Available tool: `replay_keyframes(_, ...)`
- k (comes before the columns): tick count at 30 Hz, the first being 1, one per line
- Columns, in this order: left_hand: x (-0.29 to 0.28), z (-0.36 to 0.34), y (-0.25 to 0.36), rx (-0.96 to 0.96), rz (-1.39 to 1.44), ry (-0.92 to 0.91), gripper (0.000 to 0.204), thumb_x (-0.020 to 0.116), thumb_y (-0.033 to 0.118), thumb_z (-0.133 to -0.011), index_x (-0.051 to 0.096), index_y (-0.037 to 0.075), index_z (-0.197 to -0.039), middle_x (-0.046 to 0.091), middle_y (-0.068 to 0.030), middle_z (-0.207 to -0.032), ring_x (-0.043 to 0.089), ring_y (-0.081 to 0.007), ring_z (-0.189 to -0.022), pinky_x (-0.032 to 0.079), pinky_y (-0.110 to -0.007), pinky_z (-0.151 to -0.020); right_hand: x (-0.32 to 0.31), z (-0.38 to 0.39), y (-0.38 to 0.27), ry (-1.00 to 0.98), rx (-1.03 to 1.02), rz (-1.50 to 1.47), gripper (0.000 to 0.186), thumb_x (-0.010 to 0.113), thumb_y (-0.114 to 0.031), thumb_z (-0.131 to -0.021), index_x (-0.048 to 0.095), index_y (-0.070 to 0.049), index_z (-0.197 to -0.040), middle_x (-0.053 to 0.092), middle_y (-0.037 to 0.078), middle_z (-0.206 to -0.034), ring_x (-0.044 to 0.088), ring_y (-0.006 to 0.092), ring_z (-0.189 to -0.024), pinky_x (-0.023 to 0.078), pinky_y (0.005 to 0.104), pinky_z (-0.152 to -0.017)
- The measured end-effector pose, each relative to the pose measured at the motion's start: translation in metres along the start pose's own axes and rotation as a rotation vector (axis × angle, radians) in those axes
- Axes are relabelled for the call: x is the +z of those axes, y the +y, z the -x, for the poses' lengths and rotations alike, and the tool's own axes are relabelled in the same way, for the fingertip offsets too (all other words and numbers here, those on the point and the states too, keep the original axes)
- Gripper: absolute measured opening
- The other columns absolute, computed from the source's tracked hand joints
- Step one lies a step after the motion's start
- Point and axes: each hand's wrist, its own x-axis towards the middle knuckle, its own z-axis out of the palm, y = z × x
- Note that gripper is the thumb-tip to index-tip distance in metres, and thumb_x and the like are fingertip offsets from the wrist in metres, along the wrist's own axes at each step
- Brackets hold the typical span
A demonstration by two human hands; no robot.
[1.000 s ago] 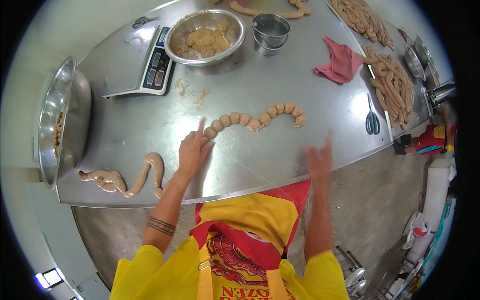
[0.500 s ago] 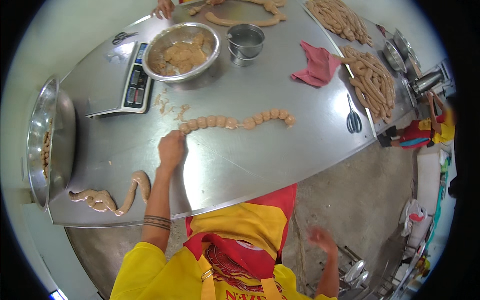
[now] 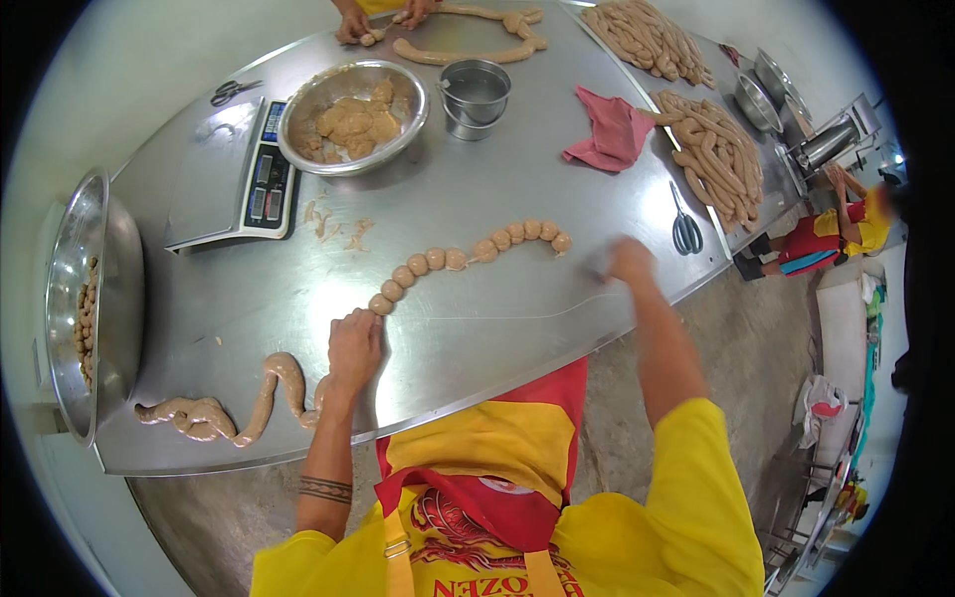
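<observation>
Steel was noted at far left: a deep basin (image 3: 124, 289) stood on its edge, its mouth turned toward the left, small links lying inside. Beside it, a smooth sausage length (image 3: 264, 403) was laid in loose bends toward the left wrist, presumably so that slack could be drawn without tugging. The scale (image 3: 267, 184) and the bowl of meat paste (image 3: 353, 167) were set farther back, probably to leave the front of the table (image 3: 477, 373) free. The left hand (image 3: 355, 350) was held knuckles up, fingers curled in and touching the end of the beaded sausage string (image 3: 435, 260), likely to steady it; whether anything was pinched beneath could not be told. The string was arched from there across mid-table. A thin thread (image 3: 517, 317) was stretched rightward, apparently under light tension. The right hand (image 3: 629, 261) was raised near the table's front edge, blurred; finger opening could not be judged, and a dark shape at the fingertips could not be identified. Scissors (image 3: 686, 231) were placed just beyond, seemingly for easy reach.
</observation>
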Motion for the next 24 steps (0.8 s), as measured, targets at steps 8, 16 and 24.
replay_keyframes(8, 0.014, -0.001, -0.002, -0.285, 0.288, 0.072, 0.013, 0.063, 0.011, -0.099, 0.071, 0.002, -0.103, 0.068, -0.0168, -0.092, 0.066, -0.0375, -0.085, 0.051, -0.047, -0.077, -0.103, 0.194, -0.34, -0.081, -0.85, -0.461, 0.078, 0.076, -0.026, -0.088, 0.041, 0.003, -0.151, 0.054, 0.035, -0.147, 0.069, 0.0431, -0.114, 0.055, 0.0467, -0.098)
replay_keyframes(16, 0.004, -0.018, -0.006, -0.177, 0.082, 0.152, 0.018, 0.061, 0.017, -0.102, 0.069, 0.002, -0.097, 0.069, -0.0204, -0.089, 0.068, -0.0426, -0.081, 0.052, -0.051, -0.072, 0.043, 0.444, 0.106, -0.425, 0.358, -0.672, 0.025, 0.062, 0.002, -0.09, 0.071, -0.002, -0.113, 0.076, 0.005, -0.096, 0.068, 0.0187, -0.083, 0.055, 0.0341, -0.073)
replay_keyframes(24, -0.009, -0.014, -0.011, -0.228, -0.129, -0.023, 0.02, 0.051, 0.021, -0.106, 0.064, 0.007, -0.099, 0.072, -0.0192, -0.086, 0.07, -0.0417, -0.08, 0.054, -0.052, -0.07, 0.205, 0.489, 0.213, 0.076, 0.552, -2.893, 0.032, 0.057, -0.012, -0.108, 0.06, -0.006, -0.139, 0.067, 0.018, -0.13, 0.065, 0.0243, -0.098, 0.056, 0.0339, -0.08)
